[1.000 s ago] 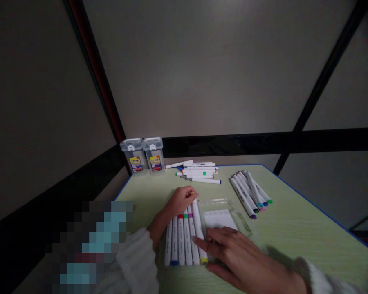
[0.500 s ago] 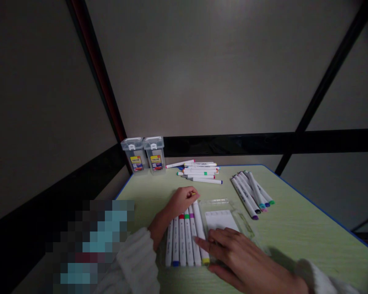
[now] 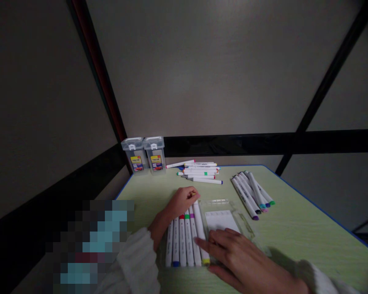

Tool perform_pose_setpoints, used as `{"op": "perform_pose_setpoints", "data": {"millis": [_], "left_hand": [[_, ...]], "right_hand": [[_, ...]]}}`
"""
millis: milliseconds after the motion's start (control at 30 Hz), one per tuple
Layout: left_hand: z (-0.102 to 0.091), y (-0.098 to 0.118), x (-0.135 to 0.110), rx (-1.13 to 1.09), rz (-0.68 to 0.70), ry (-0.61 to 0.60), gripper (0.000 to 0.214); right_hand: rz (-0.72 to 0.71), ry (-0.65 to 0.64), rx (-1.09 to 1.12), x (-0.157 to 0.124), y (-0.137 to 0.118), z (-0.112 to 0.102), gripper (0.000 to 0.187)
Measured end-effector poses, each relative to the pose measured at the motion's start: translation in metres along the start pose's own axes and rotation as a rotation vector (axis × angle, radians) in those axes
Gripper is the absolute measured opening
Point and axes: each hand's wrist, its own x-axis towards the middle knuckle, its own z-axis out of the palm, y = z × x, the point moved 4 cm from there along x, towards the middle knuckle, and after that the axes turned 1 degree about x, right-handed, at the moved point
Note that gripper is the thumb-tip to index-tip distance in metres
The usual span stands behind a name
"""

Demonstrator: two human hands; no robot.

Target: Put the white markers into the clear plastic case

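In front of me a row of several white markers (image 3: 188, 241) lies side by side in a clear plastic case (image 3: 218, 201). My left hand (image 3: 184, 199) is closed at the far ends of the row, fingers curled over the top of the rightmost marker, a yellow-ended marker (image 3: 198, 228). My wrist covers the far ends of the markers on the left. My right hand (image 3: 233, 253) is open over the near right of the case. Its index finger reaches across the yellow-ended marker to its neighbour, while the thumb lies by the yellow end.
Two lidded clear boxes (image 3: 154, 157) stand at the table's back left. Beside them is a pile of white markers (image 3: 202, 173). Another marker bunch (image 3: 248, 195) lies to the right. A white card (image 3: 222, 220) sits in the case's right half. Walls rise behind the table (image 3: 303, 228).
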Motion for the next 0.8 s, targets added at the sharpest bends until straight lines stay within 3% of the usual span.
{"op": "perform_pose_setpoints", "data": {"millis": [367, 800], "left_hand": [[-0.0016, -0.0025, -0.0005, 0.01, 0.003, 0.029, 0.015], [-0.0019, -0.0008, -0.0002, 0.032, -0.021, 0.054, 0.02]], "right_hand": [[-0.02, 0.022, -0.008, -0.0011, -0.0007, 0.0001, 0.037], [0.021, -0.037, 0.018, -0.0019, -0.0006, 0.0016, 0.038]]}}
